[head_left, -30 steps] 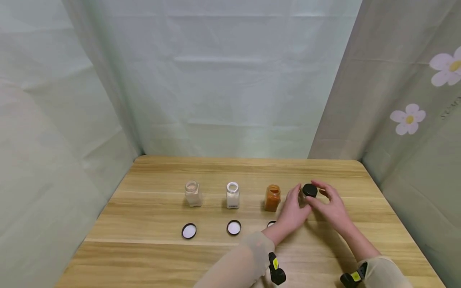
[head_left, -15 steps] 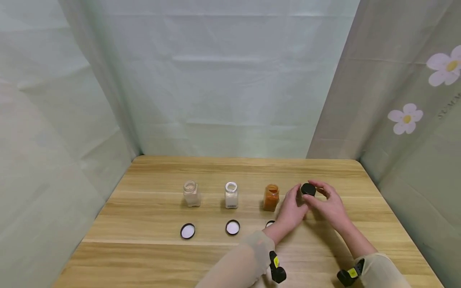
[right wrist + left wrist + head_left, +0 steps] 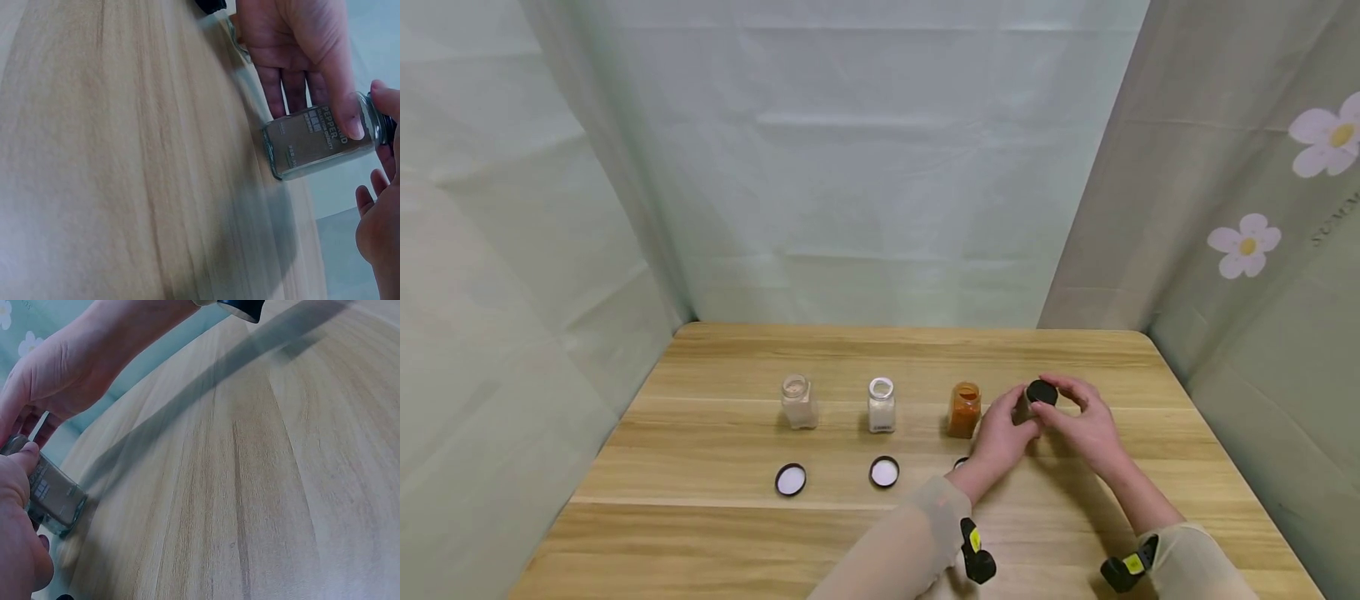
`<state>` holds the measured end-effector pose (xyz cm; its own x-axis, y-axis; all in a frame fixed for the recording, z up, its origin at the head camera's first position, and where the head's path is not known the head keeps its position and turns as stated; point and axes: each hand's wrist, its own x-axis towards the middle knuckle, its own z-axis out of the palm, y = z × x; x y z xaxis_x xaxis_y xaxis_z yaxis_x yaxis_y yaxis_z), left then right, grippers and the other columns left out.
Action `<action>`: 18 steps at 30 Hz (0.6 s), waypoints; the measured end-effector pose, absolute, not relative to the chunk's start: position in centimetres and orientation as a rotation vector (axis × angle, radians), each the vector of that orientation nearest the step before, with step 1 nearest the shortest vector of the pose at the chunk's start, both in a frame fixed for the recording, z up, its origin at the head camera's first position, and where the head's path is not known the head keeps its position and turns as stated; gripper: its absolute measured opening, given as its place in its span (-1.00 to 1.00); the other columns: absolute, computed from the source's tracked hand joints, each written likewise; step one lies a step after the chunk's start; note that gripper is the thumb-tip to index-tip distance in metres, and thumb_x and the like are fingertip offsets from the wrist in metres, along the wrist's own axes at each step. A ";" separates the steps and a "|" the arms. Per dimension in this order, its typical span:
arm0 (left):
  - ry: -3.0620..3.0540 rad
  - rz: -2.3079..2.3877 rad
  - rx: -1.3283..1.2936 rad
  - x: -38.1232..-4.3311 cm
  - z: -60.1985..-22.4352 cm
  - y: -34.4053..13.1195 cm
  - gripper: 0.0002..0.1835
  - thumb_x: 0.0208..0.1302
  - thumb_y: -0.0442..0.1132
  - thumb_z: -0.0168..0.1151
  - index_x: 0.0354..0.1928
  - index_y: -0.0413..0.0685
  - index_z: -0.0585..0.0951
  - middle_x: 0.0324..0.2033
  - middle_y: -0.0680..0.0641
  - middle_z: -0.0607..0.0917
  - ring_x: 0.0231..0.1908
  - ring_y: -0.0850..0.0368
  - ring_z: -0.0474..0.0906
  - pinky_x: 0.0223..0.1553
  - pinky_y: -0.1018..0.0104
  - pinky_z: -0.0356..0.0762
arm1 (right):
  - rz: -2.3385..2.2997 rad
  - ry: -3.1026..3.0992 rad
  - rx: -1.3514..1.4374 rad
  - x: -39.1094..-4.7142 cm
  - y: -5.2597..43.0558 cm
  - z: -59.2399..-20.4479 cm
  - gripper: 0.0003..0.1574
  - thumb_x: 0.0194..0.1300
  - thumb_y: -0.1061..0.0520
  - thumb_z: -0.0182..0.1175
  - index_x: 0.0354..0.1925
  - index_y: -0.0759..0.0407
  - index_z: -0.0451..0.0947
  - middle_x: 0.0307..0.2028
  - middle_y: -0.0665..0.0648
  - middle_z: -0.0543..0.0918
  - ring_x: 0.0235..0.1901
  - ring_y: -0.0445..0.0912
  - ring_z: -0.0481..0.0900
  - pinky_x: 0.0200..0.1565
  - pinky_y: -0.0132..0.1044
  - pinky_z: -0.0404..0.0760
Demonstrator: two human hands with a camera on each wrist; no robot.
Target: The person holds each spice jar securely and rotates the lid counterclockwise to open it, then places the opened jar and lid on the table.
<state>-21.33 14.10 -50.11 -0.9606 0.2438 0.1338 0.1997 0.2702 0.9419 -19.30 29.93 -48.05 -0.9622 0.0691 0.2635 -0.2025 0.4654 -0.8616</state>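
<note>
On the right of the table, my left hand (image 3: 1000,435) grips a square glass pepper jar (image 3: 309,140) filled with brown powder, its thumb across the label. My right hand (image 3: 1090,427) pinches the black lid (image 3: 1042,392) on the jar's mouth between thumb and fingers. In the head view the hands hide most of the jar body. Both wrist views show the jar's base close to the tabletop; whether it touches, I cannot tell.
Left of the hands stand three uncapped jars: orange powder (image 3: 964,410), white contents (image 3: 882,412) and pale contents (image 3: 800,407). Lids lie in front of them: one left (image 3: 790,480), one middle (image 3: 884,472), and one lid (image 3: 961,463) partly behind my left forearm. Cloth surrounds the table (image 3: 737,550).
The head view has shifted slightly. Both hands stay at the pepper jar and its lid, with only small movement; the other jars and lids stay where they were on the table.
</note>
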 end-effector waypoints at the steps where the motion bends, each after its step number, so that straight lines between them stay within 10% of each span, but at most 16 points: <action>1: 2.469 1.828 0.438 -21.4 -50.2 14.1 -0.47 0.25 -0.15 0.46 0.28 0.08 0.61 0.18 0.07 0.64 0.21 0.19 0.51 0.29 0.25 0.40 | 1.487 -2.463 0.121 -19.3 30.0 -48.1 -0.37 0.30 0.05 0.46 0.27 0.20 0.57 0.22 0.21 0.52 0.22 -0.06 0.35 0.26 0.19 0.23; 18: 2.448 1.828 0.505 -21.7 -50.5 14.0 -0.64 0.29 -0.07 0.46 0.11 0.21 0.67 0.04 0.24 0.68 0.14 0.32 0.51 0.26 0.29 0.42 | 1.417 -2.517 0.249 -19.5 30.5 -47.7 -0.40 0.34 0.09 0.42 0.26 0.27 0.55 0.22 0.30 0.48 0.28 0.20 0.31 0.26 0.34 0.22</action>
<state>-21.75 13.99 -50.45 -0.9458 0.2847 0.1566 0.2310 0.2503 0.9402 -19.49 30.51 -47.69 -0.9562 -0.0294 0.2912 -0.2642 0.5146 -0.8157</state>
